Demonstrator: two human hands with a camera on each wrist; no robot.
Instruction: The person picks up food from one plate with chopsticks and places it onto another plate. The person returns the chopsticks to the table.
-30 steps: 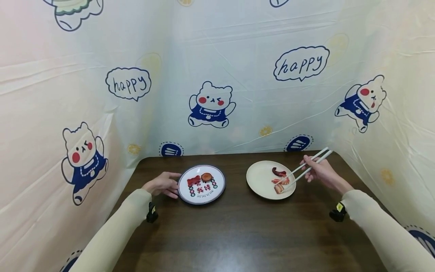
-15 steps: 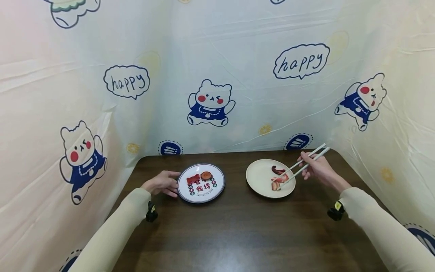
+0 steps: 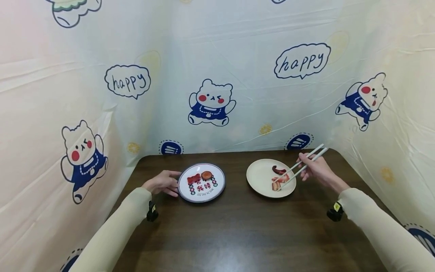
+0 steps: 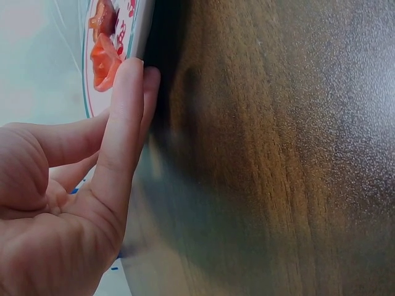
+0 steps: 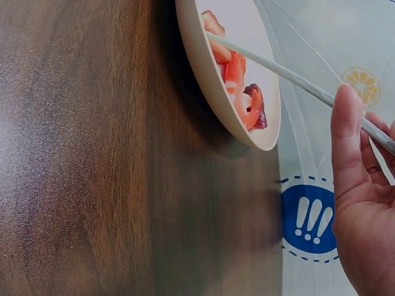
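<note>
My right hand (image 3: pixel 316 168) grips a pair of pale chopsticks (image 5: pixel 296 80), slanting down to a cream plate (image 3: pixel 257 180). Their tips lie at a small brownish-pink, meat-like piece (image 3: pixel 276 186) near the plate's front right. Beside it lie a red-and-white shrimp-like piece (image 5: pixel 234 73) and a dark red curved piece (image 3: pixel 278 170). At the left side of a white, blue-rimmed plate (image 3: pixel 204 197), my left hand (image 3: pixel 164 183) touches the rim with its fingers extended. That plate bears a red strip-like piece (image 3: pixel 194 179) and a round brown piece (image 3: pixel 206 175).
Both plates stand on a dark wooden table (image 3: pixel 231 234), with a gap between them. A pale printed curtain (image 3: pixel 217 139) surrounds the back and sides. Black wrist cameras are strapped at both sleeves.
My right hand and the chopsticks have shifted slightly left. The meat-like piece at their tips has turned and moved a little left on the cream plate. My left hand stays at the rim.
</note>
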